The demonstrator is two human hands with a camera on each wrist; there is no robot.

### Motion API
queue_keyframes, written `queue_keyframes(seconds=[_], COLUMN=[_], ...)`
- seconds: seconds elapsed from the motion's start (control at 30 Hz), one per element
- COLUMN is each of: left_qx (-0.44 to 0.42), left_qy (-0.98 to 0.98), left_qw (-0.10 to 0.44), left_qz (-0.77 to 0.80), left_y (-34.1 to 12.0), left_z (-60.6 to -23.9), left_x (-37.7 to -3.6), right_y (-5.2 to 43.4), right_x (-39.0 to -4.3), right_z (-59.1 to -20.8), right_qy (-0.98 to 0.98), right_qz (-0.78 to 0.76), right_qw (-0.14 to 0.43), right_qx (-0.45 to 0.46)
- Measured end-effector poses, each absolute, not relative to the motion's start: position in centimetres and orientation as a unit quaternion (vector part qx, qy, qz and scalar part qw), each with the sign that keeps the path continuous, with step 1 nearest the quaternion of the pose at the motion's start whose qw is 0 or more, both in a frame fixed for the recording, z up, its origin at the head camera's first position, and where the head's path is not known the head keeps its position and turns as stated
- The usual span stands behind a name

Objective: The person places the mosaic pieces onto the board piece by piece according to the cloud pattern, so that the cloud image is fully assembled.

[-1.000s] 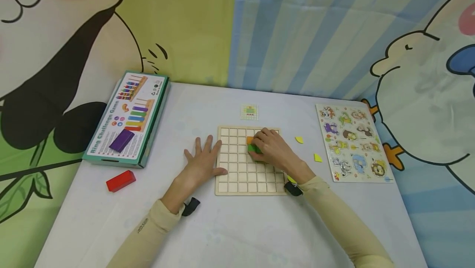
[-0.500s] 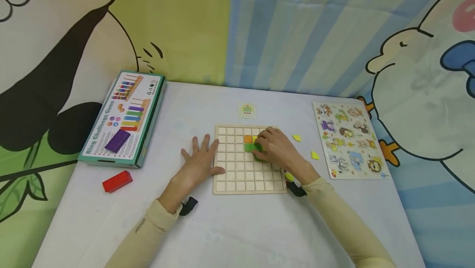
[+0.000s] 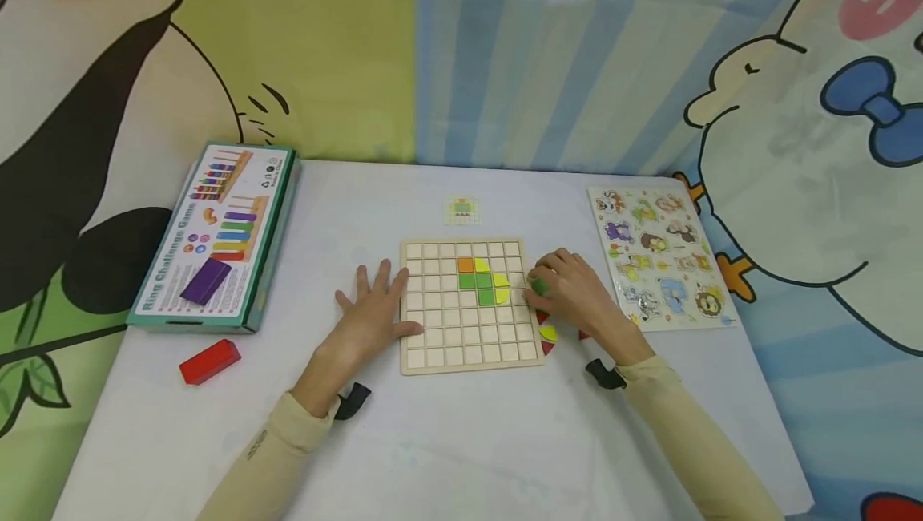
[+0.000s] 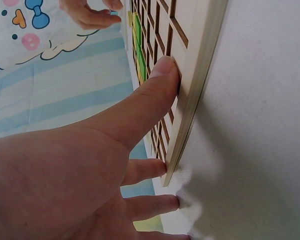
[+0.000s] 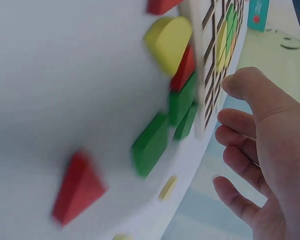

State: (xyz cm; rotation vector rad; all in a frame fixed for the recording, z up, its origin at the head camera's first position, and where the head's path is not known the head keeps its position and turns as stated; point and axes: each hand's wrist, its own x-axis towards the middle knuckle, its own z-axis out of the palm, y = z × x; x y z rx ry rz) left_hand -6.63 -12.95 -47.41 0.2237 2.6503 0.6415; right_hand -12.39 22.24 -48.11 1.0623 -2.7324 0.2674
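- The right hand (image 3: 577, 296) covers most of the loose pieces by the board's right edge; the head view cannot tell whether it holds the green piece (image 3: 539, 286) at its fingertips.
- In the right wrist view the fingers (image 5: 240, 132) are loosely bent and apart, touching nothing, with green, red and yellow blocks lying just beside them, blurred.
- The board (image 3: 433, 345) lies flat mid-worktop, square to the near edge, with orange, green and yellow tiles in its upper middle cells.
- The left hand (image 3: 371, 317) lies flat and spread at the board's left edge, its thumb (image 4: 155, 95) pressed on the grid.
- The right hand sits just off the board's right edge.
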Motion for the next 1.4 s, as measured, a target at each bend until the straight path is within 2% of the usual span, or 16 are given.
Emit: queue_keyframes(seconds=[0.33,0.5,0.97,1.4], left_qx=[0.080,0.080,0.081,0.093], left_qy=[0.950,0.949,0.948,0.950], left_qw=[0.189,0.183,0.186,0.190], left_qz=[0.235,0.243,0.244,0.231], left_y=[-13.9,-13.9,-13.8,-13.3], left_z=[-47.2,-47.2,-47.5,-47.2], left_x=[-6.3,-6.1,-6.2,-6.4], right_y=[25.4,26.5,27.4,28.0], right_x=[-11.2,-10.4,-9.2,-8.8], right_z=[-48.5,-48.7,-49.3,-49.2], right_qy=[-0.928,-0.933,-0.939,-0.934], right_qz=[0.096,0.104,0.104,0.109], right_qw=[0.099,0.080,0.062,0.083], right_qx=[0.346,0.336,0.321,0.329])
